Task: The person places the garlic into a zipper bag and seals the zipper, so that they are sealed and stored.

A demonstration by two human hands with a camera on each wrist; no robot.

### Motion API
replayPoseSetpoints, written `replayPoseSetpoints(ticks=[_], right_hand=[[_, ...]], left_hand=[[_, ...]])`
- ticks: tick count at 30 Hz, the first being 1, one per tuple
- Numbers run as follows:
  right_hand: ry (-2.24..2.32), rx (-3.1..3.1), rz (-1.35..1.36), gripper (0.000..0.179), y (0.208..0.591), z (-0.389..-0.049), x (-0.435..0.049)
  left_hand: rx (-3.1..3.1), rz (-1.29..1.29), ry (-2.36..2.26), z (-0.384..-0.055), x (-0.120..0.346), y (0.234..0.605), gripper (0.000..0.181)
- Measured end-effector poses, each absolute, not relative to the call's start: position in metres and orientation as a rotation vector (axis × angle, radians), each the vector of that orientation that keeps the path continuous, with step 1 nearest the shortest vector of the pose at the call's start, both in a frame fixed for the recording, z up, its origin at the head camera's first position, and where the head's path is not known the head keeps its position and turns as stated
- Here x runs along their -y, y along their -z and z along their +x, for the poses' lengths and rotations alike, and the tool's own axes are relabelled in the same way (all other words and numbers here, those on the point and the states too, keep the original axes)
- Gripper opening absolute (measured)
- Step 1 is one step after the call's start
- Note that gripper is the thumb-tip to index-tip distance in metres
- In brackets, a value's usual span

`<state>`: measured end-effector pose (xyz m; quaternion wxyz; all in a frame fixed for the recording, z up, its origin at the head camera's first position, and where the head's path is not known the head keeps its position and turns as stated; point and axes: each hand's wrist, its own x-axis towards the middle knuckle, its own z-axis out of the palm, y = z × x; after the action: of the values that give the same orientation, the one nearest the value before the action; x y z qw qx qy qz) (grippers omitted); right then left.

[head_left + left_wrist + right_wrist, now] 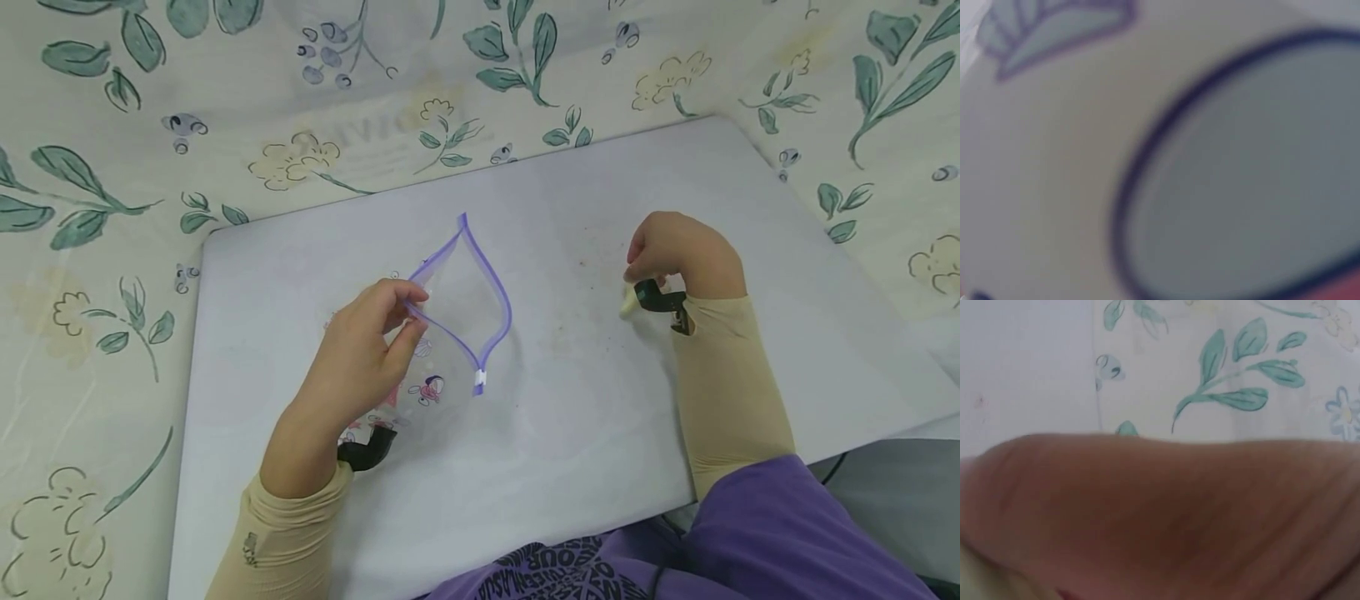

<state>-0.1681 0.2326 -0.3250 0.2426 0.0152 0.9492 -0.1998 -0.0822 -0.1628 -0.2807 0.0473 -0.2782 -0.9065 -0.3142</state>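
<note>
A clear zip bag (426, 354) with a purple zipper edge and small cartoon prints stands over the table, its mouth spread wide. A white slider (481, 378) sits at the near end of the zipper. My left hand (360, 342) pinches the left side of the bag's mouth between thumb and fingers. The bag's printed film (1072, 187) fills the left wrist view, close and blurred. To the right, my right hand (686, 248) holds a small pale yellow piece (627, 302) low over the table; its kind cannot be told. The hand (1147, 506) hides most of it.
The white table (570, 450) has small brown specks (562, 331) between the hands. Leaf-patterned cloth (420, 108) rises behind the table and along its sides. Dark camera mounts (367, 450) sit at both wrists.
</note>
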Motion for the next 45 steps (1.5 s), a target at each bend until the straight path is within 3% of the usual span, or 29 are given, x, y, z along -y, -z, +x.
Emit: replayPoseSetpoints(ticks=[19, 45], right_hand=[[0.608, -2.737, -0.065, 0.033, 0.291, -0.155, -0.198], [0.732, -2.908, -0.256, 0.030, 0.270, -0.134, -0.175]], left_hand=[[2.772, -0.856, 0.941, -0.082, 0.161, 0.284, 0.026], [2.783, -0.873, 0.934, -0.081, 0.157, 0.286, 0.026]])
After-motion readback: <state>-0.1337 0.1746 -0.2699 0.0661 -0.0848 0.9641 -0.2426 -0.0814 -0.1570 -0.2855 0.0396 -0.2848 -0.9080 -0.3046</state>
